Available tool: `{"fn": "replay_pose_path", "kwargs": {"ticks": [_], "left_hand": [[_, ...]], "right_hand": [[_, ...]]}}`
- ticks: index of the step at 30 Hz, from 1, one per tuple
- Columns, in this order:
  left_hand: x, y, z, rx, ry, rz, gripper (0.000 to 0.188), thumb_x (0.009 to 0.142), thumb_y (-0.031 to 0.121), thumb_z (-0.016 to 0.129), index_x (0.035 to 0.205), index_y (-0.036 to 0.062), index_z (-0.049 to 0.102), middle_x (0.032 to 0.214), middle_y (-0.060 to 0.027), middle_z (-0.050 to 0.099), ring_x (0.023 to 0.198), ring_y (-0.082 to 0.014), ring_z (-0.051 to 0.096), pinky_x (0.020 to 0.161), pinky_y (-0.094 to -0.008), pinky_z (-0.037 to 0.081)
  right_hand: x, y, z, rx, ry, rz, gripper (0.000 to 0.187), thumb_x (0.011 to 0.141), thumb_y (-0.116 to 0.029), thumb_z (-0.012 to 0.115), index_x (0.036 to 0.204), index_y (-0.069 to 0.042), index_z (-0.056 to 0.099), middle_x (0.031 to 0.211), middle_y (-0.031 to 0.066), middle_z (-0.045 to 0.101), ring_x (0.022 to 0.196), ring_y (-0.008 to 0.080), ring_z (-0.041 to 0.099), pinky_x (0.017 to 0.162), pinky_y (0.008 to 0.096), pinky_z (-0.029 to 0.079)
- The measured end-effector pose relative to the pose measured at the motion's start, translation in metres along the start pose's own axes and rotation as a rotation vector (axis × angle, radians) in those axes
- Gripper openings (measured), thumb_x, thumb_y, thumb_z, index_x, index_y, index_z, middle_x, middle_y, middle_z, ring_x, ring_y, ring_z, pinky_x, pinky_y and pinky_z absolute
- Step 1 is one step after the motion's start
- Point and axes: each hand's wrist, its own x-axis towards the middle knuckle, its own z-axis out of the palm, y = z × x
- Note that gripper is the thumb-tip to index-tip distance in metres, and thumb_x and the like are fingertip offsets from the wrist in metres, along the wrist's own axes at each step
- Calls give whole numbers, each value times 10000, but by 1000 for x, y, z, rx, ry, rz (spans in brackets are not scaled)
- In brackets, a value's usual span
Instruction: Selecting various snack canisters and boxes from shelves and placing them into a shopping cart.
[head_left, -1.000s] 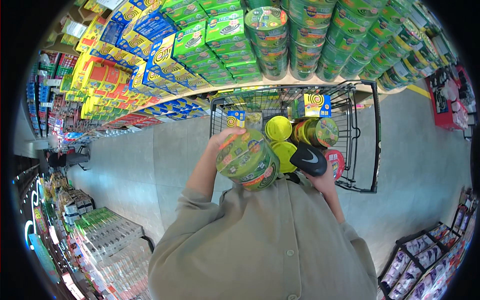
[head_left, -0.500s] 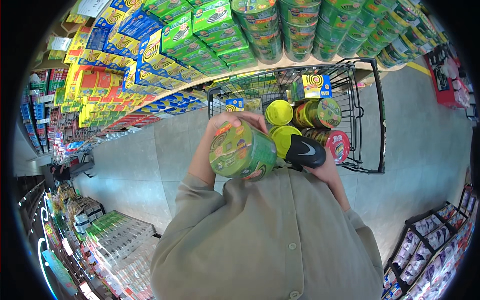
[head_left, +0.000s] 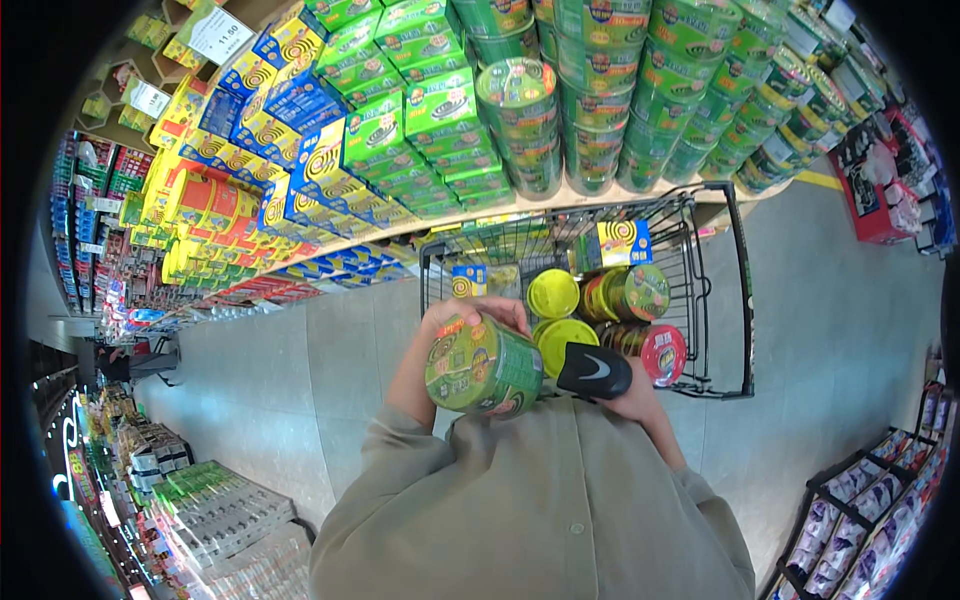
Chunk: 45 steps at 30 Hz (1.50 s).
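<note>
My left hand point(head_left: 478, 312) is closed around a clear-sided green tub of mosquito coils point(head_left: 478, 368), held tilted in front of my chest. My right hand point(head_left: 638, 390) grips the shopping cart's handle beside its black end piece point(head_left: 594, 371), which covers most of the fingers. In the cart point(head_left: 742, 290), just past my hands, sit two tubs with yellow lids point(head_left: 553, 294). Next to them a green-ended tub point(head_left: 645, 292) and a red-ended tub point(head_left: 663, 354) lie on their sides. A blue and yellow coil box point(head_left: 624, 243) rests toward the cart's far side.
Beyond the cart runs a display with stacked green tubs point(head_left: 600, 110), green boxes point(head_left: 440, 100) and blue-yellow boxes point(head_left: 300, 120). A rack of purple packages point(head_left: 850, 490) stands at lower right. Stacked goods point(head_left: 225, 510) are at lower left. Another person point(head_left: 115, 362) is far off left.
The view has tilted up, so the display and cart appear lower in the picture. My left hand still holds the green tub, turned slightly; my right hand stays on the cart handle.
</note>
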Motion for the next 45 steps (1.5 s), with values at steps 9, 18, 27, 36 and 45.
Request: {"fn": "replay_pose_path", "kwargs": {"ticks": [9,18,27,36,45], "left_hand": [[-20,-21,-38,29,283,157,739,688,480,681,1219,-8,519,1150,-138,591,1033,-232,582,917,-326,460],[-32,-77,-122,-267,781,250,457,840,314,655,1197,35,593,1097,-136,664,978,-264,641,863,-406,519],[-21,-75,-124,-365,692,364,520,900,379,564,1299,52,508,1242,-143,591,1083,-286,602,923,-434,502],[-12,-79,-132,-341,676,284,592,894,406,553,1356,52,443,1315,-144,540,1165,-312,562,988,-470,460],[14,-101,-143,-347,645,229,541,915,383,529,1336,52,450,1285,-128,559,1136,-279,581,931,-450,499]], "right_hand": [[-3,7,3,-65,75,8,493,650,-118,789,1100,4,630,1005,142,697,941,211,678,842,315,518],[-1,20,11,-55,147,50,495,684,-132,815,1123,6,631,1039,132,697,965,182,667,853,326,513],[4,16,12,-68,187,37,459,701,-121,800,1112,6,640,1017,121,704,933,163,671,823,315,520],[8,14,13,-92,211,60,461,702,-120,800,1117,5,640,1016,120,706,939,163,671,821,314,516],[-3,19,19,-90,262,67,447,693,-114,797,1098,3,647,1016,123,705,937,181,676,818,323,523]]}}
